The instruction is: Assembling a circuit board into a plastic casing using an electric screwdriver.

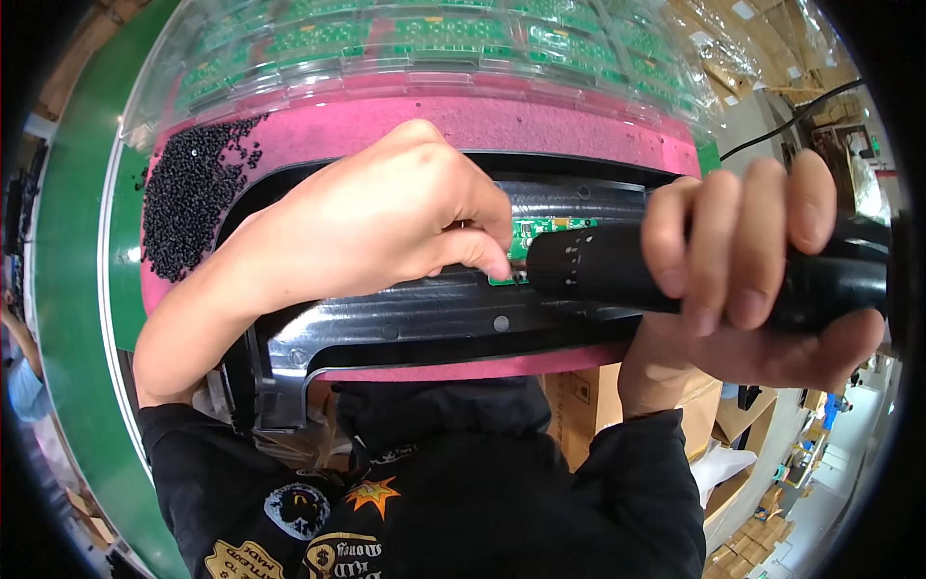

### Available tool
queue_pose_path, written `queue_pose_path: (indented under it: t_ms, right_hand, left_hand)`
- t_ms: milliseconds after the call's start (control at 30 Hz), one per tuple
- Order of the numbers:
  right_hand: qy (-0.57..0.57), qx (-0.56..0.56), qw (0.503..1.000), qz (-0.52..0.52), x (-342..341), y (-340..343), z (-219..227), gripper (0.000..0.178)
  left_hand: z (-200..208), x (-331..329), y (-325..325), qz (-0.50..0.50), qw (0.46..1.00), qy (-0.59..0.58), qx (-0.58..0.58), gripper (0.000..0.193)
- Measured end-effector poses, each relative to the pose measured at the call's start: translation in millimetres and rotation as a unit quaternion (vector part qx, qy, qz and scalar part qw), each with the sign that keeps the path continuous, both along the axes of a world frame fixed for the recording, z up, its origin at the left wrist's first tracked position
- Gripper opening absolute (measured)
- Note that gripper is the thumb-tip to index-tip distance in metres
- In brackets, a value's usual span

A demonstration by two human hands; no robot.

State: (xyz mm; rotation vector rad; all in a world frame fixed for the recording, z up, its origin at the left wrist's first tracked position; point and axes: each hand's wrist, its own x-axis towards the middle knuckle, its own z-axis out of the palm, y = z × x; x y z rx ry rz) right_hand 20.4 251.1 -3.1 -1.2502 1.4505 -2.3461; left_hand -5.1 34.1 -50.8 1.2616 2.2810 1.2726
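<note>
My right hand [725, 256] is wrapped round a black electric screwdriver [603, 268], which lies nearly level with its tip toward the left. My left hand [415, 217] has thumb and forefinger pinched together right beside that tip. What sits between the fingertips is too small and covered to make out. Under the tip, a small green circuit board [529, 230] rests inside a long black plastic housing [415, 330]. My left hand hides part of the board and of the housing's far side, and the screwdriver covers the board's right part.
A pink mat [569, 130] lies beneath the housing. On its left is a heap of small black screws [188, 193]. Stacked clear plastic trays [434, 66] holding green boards stand at the far side. Cardboard boxes [584, 400] sit below the near edge, and a black cable [801, 118] runs at the right.
</note>
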Motion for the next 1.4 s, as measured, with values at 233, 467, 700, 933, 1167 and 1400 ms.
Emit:
queue_pose_path:
  t_ms: [233,467,700,933,1167,1400]
  right_hand:
    - [-0.101,0.059,0.991,-0.068,12,-5,-12,0.054]
    - [-0.079,0.196,0.977,-0.015,9,0,-3,0.058]
    - [-0.041,0.238,0.969,-0.047,18,-21,-9,0.057]
    - [-0.088,0.085,0.991,-0.051,15,-18,-21,0.059]
    - [0.003,-0.109,0.992,-0.064,10,-1,-10,0.045]
    - [0.072,-0.113,0.991,-0.02,2,14,-11,0.045]
  left_hand:
    - [1,1,3,0.081,0.991,0.104,-0.006,0.019]
    - [-2,0,3,0.12,0.978,0.165,0.034,0.022]
    - [-6,3,-3,0.133,0.976,0.17,0.026,0.015]
    - [-10,4,-2,0.066,0.98,0.189,0.001,0.012]
    - [-5,5,2,-0.009,0.978,0.206,-0.027,0.018]
    - [-3,3,4,-0.011,0.979,0.206,0.01,0.021]
